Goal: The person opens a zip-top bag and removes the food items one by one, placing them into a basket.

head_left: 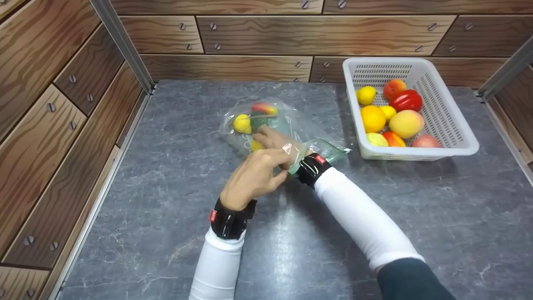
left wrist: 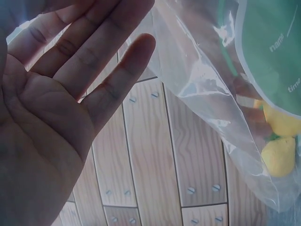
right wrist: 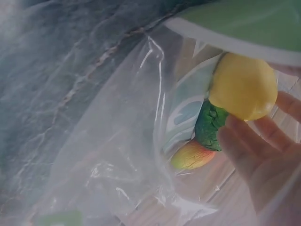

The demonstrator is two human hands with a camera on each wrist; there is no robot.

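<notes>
A clear plastic bag (head_left: pixel 300 121) with a green printed patch (left wrist: pixel 275 52) lies on the table. My right hand (head_left: pixel 277 139) reaches in through its mouth, which surrounds the wrist. Inside, that hand's fingers and thumb hold a lemon (right wrist: pixel 244 84). Beside it in the bag are another yellow fruit (head_left: pixel 242 123), a red-and-yellow fruit (head_left: pixel 264 109) and a dark green wrinkled one (right wrist: pixel 210 125). My left hand (head_left: pixel 256 175) hovers close to the right wrist and bag mouth. Its fingers (left wrist: pixel 117 80) are spread and nearly straight, with nothing in the palm.
A white slotted basket (head_left: pixel 454 112) stands at the back right. It holds several fruits, including an orange (head_left: pixel 372 118) and a peach (head_left: pixel 407 123), plus a red pepper (head_left: pixel 407 101). Wood-patterned walls (head_left: pixel 254 35) border the grey marbled table (head_left: pixel 166 166).
</notes>
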